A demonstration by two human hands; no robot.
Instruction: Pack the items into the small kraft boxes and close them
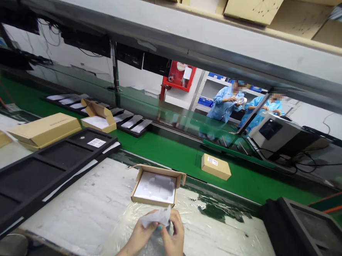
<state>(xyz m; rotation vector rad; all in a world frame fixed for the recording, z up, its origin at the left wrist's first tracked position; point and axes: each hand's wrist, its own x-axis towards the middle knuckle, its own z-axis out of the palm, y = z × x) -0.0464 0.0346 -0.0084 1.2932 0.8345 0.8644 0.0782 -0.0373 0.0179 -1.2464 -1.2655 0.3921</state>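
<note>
Both of my hands are together low in the middle of the view, over the plastic-covered worktop [97, 200]. A thin white translucent wrapper [156, 216] is pinched between them, and something greyish shows beneath it, too hidden to name. My left hand [143, 231] grips the wrapper's left side with its fingers closed. On the other side, my right hand [175, 232] curls round the wrapper's right edge. Just beyond them an open cardboard box [154, 201] lies with its lid folded back. Inside it sits a white insert [144, 186] with a shaped recess.
A closed small carton [216, 166] rests on the green conveyor belt [170, 147]. Black foam trays [62, 156] lie at left, with a cardboard box [47, 128] beside them. Stacked black trays [306, 233] stand at right. A shelf [177, 24] crosses overhead; two people in blue work beyond.
</note>
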